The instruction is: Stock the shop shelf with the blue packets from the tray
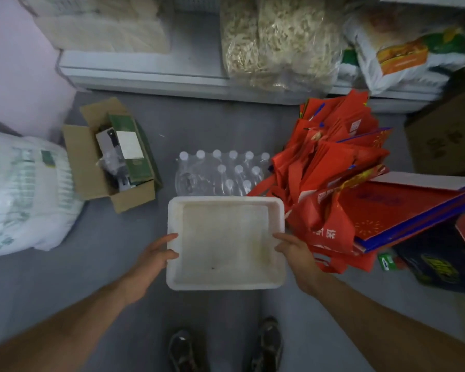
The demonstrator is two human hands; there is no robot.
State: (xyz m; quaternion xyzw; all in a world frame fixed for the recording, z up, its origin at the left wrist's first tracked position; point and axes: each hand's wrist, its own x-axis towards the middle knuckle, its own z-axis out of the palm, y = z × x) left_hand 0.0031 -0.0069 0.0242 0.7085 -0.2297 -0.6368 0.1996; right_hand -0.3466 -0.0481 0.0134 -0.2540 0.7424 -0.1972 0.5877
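Observation:
A white plastic tray (226, 284) is held level in front of me, above the grey floor and my shoes. Nothing lies inside it; no blue packets are in view. My left hand (157, 255) grips the tray's left rim, thumb over the edge. My right hand (293, 249) grips the right rim the same way. The low white shop shelf (145, 68) runs across the top of the view, holding clear bags of pale noodles (277, 41) and white sacks.
On the floor stand a shrink-wrapped pack of water bottles (220, 173), an open cardboard box (110, 157) at the left, a large white sack (24, 194) at far left, a heap of red bags (333, 183) and boxes at the right.

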